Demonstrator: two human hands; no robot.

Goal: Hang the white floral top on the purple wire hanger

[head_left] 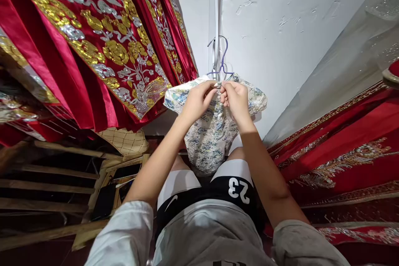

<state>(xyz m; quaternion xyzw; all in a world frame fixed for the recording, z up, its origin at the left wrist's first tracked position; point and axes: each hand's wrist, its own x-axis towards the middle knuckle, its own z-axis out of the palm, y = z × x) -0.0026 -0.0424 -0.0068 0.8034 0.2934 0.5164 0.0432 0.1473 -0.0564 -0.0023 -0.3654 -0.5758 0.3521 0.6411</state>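
Note:
A white floral garment (210,133) with blue and green print hangs on a purple wire hanger (222,58) against the white wall. My left hand (197,102) pinches the garment's collar from the left, fingers closed on the fabric. My right hand (235,99) pinches the same collar from the right, fingertips almost touching the left hand's. The lower part of the garment drops down between my knees.
Red garments with gold and silver embroidery (93,45) hang close on the left. More red embroidered cloth (339,153) lies on the right under clear plastic (349,62). Wooden slats (46,183) and a woven tan bag (124,141) sit at lower left.

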